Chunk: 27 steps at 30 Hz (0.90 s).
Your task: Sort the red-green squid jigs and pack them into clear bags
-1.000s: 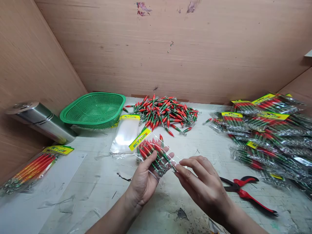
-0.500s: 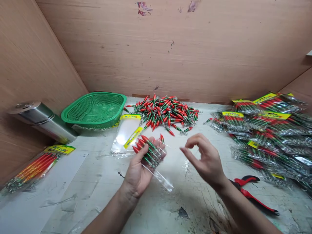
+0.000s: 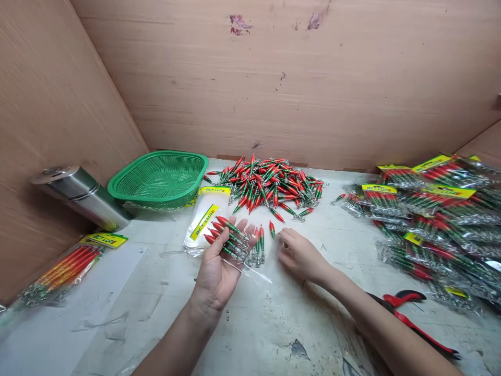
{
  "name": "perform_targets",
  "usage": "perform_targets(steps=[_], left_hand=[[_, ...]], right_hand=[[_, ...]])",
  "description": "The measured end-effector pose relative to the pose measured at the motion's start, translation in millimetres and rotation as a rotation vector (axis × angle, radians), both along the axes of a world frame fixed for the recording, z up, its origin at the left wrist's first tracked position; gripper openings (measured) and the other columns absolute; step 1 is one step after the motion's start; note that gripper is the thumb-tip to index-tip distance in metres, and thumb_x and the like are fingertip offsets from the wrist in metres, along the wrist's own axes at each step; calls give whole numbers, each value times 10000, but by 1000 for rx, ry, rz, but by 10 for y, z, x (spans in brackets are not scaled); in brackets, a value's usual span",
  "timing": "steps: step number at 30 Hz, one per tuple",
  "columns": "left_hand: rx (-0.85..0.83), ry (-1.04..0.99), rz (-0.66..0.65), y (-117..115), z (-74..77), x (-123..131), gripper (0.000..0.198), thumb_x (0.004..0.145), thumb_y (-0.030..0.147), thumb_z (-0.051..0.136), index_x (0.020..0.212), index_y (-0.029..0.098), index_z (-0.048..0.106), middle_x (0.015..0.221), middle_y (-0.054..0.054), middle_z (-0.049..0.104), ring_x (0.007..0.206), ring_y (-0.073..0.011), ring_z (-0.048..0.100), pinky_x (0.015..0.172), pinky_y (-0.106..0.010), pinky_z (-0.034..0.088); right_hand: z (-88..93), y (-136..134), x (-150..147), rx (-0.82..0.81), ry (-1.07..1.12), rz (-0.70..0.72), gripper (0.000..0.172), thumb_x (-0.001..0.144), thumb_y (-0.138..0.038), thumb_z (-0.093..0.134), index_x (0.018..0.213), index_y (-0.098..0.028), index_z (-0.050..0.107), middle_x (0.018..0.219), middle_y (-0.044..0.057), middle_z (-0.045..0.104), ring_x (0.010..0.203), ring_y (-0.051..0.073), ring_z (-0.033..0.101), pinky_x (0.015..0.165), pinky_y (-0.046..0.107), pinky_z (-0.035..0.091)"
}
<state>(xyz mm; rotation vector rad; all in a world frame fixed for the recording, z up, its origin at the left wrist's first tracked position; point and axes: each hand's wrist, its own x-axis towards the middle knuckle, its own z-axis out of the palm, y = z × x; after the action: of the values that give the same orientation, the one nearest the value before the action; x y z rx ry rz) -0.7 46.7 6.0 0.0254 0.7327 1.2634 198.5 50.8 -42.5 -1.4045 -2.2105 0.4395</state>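
My left hand (image 3: pixel 217 263) is closed around a clear plastic bag (image 3: pixel 256 275) holding several red-and-green fishing lures (image 3: pixel 230 237), their red ends toward the upper left and metal hooks toward the palm. Beyond its fingers, a few loose lures (image 3: pixel 262 243) lie side by side on the table. My right hand (image 3: pixel 299 256), slightly blurred, is down at the table with its fingers curled at another red-tipped lure (image 3: pixel 272 228), whose hook end they cover. Clear bags with yellow header labels (image 3: pixel 211 190) are stacked just behind my left hand.
A heap of loose lures (image 3: pixel 270 183) lies at the back, beside a green basket (image 3: pixel 158 198). At left are a metal flask (image 3: pixel 94 201) and a bag of orange-red lures (image 3: pixel 66 266). Packed bags (image 3: pixel 438 224) pile up at right, with red-and-black pliers (image 3: pixel 410 318) before them.
My right hand has come down and left to the table, at a lure. My left hand has shifted left with the bag, uncovering the loose lures. The view has moved slightly.
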Motion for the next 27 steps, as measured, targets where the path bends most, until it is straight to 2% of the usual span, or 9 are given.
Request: perform_targets(steps=[3, 5, 8, 10, 13, 18, 22, 27], left_hand=[[-2, -17, -9, -8, -4, 2, 259, 900, 115, 498, 1138, 111, 600, 945, -125, 748, 878, -250, 724, 803, -398, 602], [-1, -24, -14, -15, -14, 6, 251, 897, 123, 505, 1127, 109, 606, 959, -130, 746, 883, -258, 723, 787, -391, 606], [-2, -38, -35, -32, -33, 22, 251, 896, 131, 509, 1125, 115, 609, 970, -133, 744, 894, -275, 720, 763, -391, 610], [-5, -49, -57, -49, -47, 37, 249, 895, 134, 511, 1122, 119, 614, 974, -132, 745, 909, -288, 715, 745, -387, 613], [-4, -58, -89, -83, -63, 62, 245, 894, 137, 516, 1112, 126, 628, 978, -125, 747, 919, -282, 714, 750, -385, 612], [-24, -68, -119, -136, -65, 108, 249, 888, 137, 537, 1110, 118, 648, 994, -133, 746, 958, -248, 704, 901, -429, 557], [-9, -84, -129, -161, -60, 142, 262, 884, 138, 541, 1121, 105, 648, 1041, -137, 734, 986, -264, 693, 963, -464, 514], [13, -86, -151, -191, -80, 141, 269, 882, 141, 549, 1131, 125, 650, 1007, -121, 743, 991, -270, 691, 976, -485, 498]], right_hand=[[309, -245, 269, 10, 100, -34, 38, 852, -196, 548, 889, -197, 538, 779, 27, 587, 676, 154, 554, 615, 283, 495], [583, -471, 442, 16, 260, -40, 82, 874, -246, 583, 946, -214, 564, 824, 35, 615, 723, 158, 595, 627, 268, 517], [940, -788, 549, 18, 374, 116, 123, 885, -258, 595, 1005, -234, 581, 846, 50, 630, 784, 184, 621, 647, 273, 543], [1061, -921, 483, -9, 341, 223, 153, 879, -219, 602, 1029, -233, 577, 820, 44, 626, 757, 180, 615, 651, 280, 544], [1048, -968, 254, 25, 197, 223, 195, 852, -123, 601, 1019, -221, 572, 829, 38, 630, 751, 164, 600, 648, 271, 521], [814, -848, -49, 355, -26, 125, 185, 862, -71, 553, 1014, -162, 604, 858, 68, 652, 782, 181, 551, 690, 319, 477], [687, -817, -104, 512, -171, 93, 209, 875, -56, 523, 1038, -125, 635, 945, 110, 676, 857, 214, 542, 758, 372, 456], [577, -831, -82, 570, -189, 60, 240, 873, -69, 543, 1099, -109, 614, 1031, 121, 698, 895, 232, 554, 771, 392, 451]])
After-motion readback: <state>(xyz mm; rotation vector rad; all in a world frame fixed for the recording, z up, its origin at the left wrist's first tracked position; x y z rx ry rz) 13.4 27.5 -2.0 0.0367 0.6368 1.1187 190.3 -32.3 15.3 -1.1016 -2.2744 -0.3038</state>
